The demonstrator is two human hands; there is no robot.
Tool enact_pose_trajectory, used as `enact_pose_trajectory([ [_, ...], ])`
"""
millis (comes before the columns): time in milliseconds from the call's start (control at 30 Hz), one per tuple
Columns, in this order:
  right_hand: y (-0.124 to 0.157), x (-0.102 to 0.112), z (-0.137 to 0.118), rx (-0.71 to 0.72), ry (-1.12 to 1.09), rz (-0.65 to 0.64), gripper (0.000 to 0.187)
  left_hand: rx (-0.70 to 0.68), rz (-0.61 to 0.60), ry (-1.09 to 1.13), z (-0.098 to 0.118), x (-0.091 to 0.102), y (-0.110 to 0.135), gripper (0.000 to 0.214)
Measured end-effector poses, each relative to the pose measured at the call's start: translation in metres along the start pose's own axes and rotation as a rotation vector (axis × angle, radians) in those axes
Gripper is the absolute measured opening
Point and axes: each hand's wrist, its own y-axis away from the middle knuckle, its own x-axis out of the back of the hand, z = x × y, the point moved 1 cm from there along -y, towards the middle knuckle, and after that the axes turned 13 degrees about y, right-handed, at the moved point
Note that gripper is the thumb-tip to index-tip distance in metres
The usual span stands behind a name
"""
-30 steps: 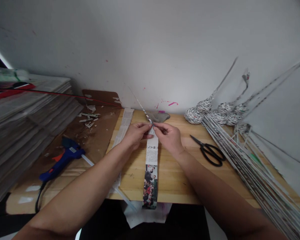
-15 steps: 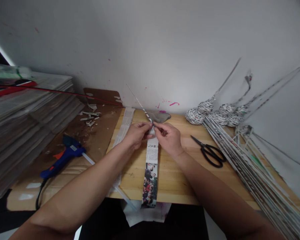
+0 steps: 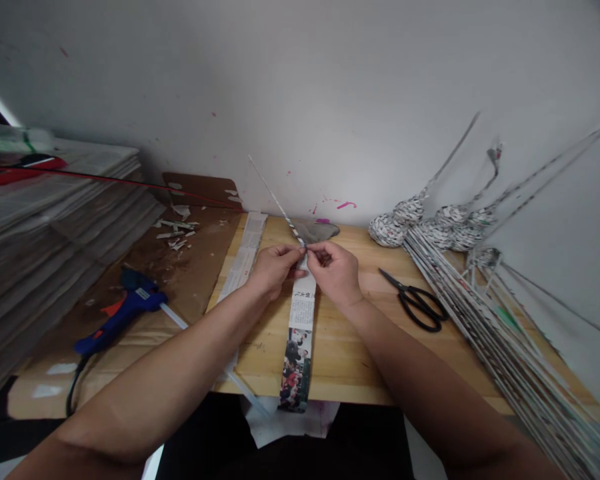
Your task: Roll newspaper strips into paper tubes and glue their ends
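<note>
A long newspaper strip lies over the wooden table, its near end hanging past the front edge. At its far end it is rolled into a thin paper tube that slants up and to the left. My left hand is closed, thumb and fingers pinching the rolled part. Close against it, my right hand pinches the strip where it meets the tube. The fingertips hide the exact spot of the fold. A grey cloth lies just behind the hands.
Black scissors lie to the right, beside a bundle of paper tubes and woven paper balls. At left are a blue glue gun, a newspaper stack and paper scraps. More strips lie left of the hands.
The view has shifted slightly. Both hands stay pinched at the same place, and the tube's tip sits a little higher and further left. The strip's near end has swung slightly left.
</note>
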Motion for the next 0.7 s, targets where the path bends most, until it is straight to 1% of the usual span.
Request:
enact_pose_trajectory([
  [167, 0.002, 0.001, 0.0, 0.135, 0.093, 0.004, 0.019, 0.004, 0.025, 0.038, 0.003, -0.001, 0.001, 0.025],
  [333, 0.003, 0.003, 0.0, 0.298, 0.147, -0.04, 0.03, -0.011, 0.065, 0.057, 0.007, -0.001, -0.001, 0.021],
  [533, 0.003, 0.002, 0.0, 0.383, 0.164, -0.05, 0.034, -0.005, 0.048, 0.058, 0.009, 0.0, -0.002, 0.016],
  [700, 0.004, 0.002, 0.001, 0.401, 0.234, -0.095, 0.038, -0.002, 0.074, 0.02, 0.011, 0.001, -0.002, 0.014],
])
